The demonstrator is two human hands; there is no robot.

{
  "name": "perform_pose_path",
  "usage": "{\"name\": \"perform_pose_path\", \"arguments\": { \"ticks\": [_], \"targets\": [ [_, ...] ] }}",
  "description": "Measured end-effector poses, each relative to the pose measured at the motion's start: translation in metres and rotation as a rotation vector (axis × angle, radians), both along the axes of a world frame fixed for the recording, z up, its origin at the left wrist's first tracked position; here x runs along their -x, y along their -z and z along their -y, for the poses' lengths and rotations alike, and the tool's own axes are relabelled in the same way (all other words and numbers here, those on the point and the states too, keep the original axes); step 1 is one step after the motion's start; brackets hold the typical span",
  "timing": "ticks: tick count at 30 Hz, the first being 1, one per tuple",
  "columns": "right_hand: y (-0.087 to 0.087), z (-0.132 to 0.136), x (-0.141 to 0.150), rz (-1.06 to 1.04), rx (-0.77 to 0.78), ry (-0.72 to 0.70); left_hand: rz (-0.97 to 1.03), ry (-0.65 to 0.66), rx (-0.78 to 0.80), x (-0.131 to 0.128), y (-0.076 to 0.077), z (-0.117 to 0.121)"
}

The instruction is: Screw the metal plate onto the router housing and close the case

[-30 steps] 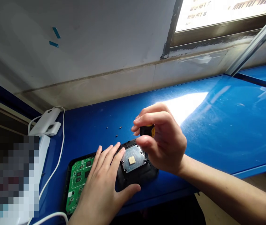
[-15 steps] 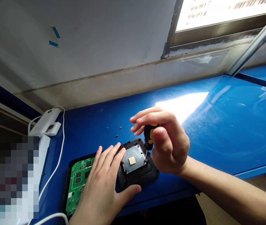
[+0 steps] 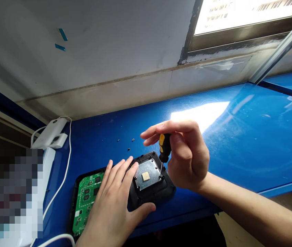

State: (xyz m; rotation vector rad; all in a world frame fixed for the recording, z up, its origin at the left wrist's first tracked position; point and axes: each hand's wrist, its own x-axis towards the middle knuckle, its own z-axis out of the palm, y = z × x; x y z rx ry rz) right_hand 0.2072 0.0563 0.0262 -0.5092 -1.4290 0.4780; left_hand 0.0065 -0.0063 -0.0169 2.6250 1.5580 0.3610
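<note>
My right hand (image 3: 189, 154) is closed on a black and yellow screwdriver (image 3: 164, 147). Its thin shaft points down to the right corner of a silver metal plate (image 3: 148, 166), which has a small beige pad (image 3: 146, 176) on it. The plate lies inside a black plastic cover (image 3: 158, 195). Fingers of my left hand (image 3: 117, 195) lie spread over the cover's left edge, with the thumb stretched out near its front. Partly under that hand is a green circuit board (image 3: 85, 192) in a black housing; its right part is hidden.
Several tiny screws (image 3: 132, 140) lie on the blue table (image 3: 238, 147) behind the cover. A white power strip (image 3: 50, 132) with a white cable (image 3: 67, 161) stands at the left. Behind the table rises a wall (image 3: 125, 51), and a metal-framed glass panel (image 3: 277, 55) stands at the right.
The screwdriver handle has turned in my right hand, showing its yellow part on the other side, and the fingers have shifted around it. My left hand stays in place.
</note>
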Motion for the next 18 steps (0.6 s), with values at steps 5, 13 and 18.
{"name": "perform_pose_path", "arguments": {
  "ticks": [5,13,18],
  "targets": [
    [-0.0038,-0.0053,-0.0027,0.082,-0.147,0.076,-0.004,0.005,0.009,-0.0010,-0.0013,-0.0012],
    [-0.0073,-0.0023,-0.0003,0.104,-0.096,0.126,0.001,0.013,0.001,-0.0005,-0.0014,-0.0007],
    [-0.0018,0.0013,-0.0009,0.047,-0.005,0.029,-0.004,0.010,-0.007,-0.0007,-0.0007,-0.0007]
  ]
}}
